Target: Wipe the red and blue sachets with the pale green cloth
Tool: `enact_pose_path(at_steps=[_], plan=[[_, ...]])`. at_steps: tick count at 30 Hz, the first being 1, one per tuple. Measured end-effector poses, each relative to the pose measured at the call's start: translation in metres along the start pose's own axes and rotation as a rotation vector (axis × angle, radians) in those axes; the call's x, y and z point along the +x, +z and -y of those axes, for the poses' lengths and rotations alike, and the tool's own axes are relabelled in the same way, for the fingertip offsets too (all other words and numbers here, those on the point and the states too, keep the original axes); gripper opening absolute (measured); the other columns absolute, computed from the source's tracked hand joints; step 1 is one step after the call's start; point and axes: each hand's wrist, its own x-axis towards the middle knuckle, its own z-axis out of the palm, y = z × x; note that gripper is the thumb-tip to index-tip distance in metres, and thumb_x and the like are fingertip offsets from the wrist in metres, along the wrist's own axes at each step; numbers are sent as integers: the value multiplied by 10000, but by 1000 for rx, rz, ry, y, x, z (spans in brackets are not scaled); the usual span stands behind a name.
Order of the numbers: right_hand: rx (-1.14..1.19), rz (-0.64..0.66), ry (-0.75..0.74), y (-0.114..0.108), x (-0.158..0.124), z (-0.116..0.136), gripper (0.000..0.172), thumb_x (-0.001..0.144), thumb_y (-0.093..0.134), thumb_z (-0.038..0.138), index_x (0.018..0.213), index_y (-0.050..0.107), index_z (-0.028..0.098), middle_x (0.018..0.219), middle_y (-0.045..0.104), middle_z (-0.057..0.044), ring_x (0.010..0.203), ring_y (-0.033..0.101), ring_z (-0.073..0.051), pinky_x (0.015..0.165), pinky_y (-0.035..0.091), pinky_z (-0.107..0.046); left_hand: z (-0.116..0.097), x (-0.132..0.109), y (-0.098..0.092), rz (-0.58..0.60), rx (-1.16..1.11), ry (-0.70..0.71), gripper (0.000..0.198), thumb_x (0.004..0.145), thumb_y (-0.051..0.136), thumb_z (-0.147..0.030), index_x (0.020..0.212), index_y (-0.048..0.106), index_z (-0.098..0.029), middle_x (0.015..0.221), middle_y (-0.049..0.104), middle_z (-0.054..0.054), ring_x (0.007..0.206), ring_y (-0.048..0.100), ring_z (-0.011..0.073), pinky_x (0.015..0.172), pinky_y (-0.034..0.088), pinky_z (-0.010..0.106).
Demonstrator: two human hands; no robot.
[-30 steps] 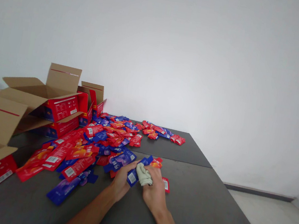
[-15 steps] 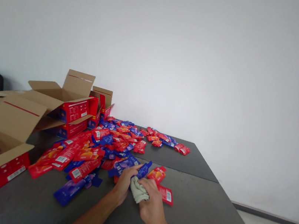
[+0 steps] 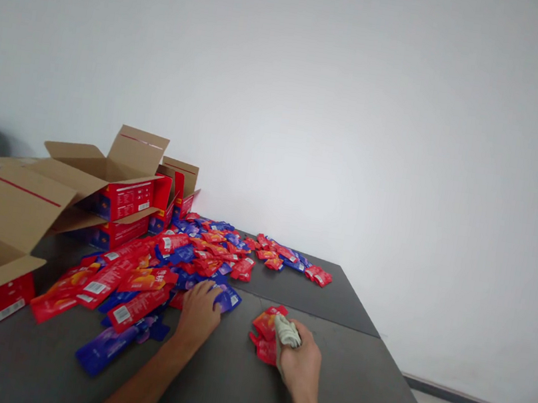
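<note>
A crumpled pale cloth (image 3: 286,331) sits bunched in the right hand (image 3: 299,362), whose fingers are curled closed around it, knuckles up, the forearm running in from the near right edge. The cloth rests against a few red packets (image 3: 267,323) lying loose on the dark table (image 3: 372,392), at the middle of its near half and just apart from the main heap. To the left, the left hand (image 3: 199,313) lies palm down with its fingers spread and flat, the fingertips on a blue packet (image 3: 228,298) at the near right edge of the pile (image 3: 163,266) of red and blue packets. The two hands are well apart. Half a second ago they were close together over a single blue packet, the cloth between them; since then the left hand has gone left to the pile and the right hand has carried the cloth rightward to the red packets. A smaller scatter of packets (image 3: 291,259) lies at the far side of the table, and open cardboard boxes (image 3: 115,182) with red sides stand along the left, under a plain white wall (image 3: 364,108)
</note>
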Motion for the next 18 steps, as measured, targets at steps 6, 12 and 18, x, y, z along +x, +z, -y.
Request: enact_pose_path(at_steps=[6, 12, 18], plan=[[-17, 4, 52, -8, 6, -3, 276, 772, 607, 356, 950, 762, 213, 883, 773, -91, 782, 728, -288, 653, 545, -337, -33, -5, 25, 122, -1, 160, 300, 851, 472, -128, 987, 735, -178, 1177, 674, 143, 1197, 527, 293, 1041, 324, 427], [24, -21, 103, -11, 7, 0, 259, 737, 606, 350, 903, 751, 213, 831, 773, -77, 742, 718, -275, 640, 525, -323, -89, -8, 71, 447, -289, 175, 193, 842, 561, -276, 900, 740, -232, 1001, 702, 125, 1015, 599, 288, 955, 388, 398], [70, -2, 94, -15, 7, 0, 253, 746, 573, 298, 914, 744, 216, 857, 773, -74, 759, 719, -268, 652, 519, -313, -108, -4, 89, 479, -340, 60, 212, 677, 714, -260, 885, 739, -226, 1057, 715, 167, 1131, 570, 386, 1007, 345, 492]])
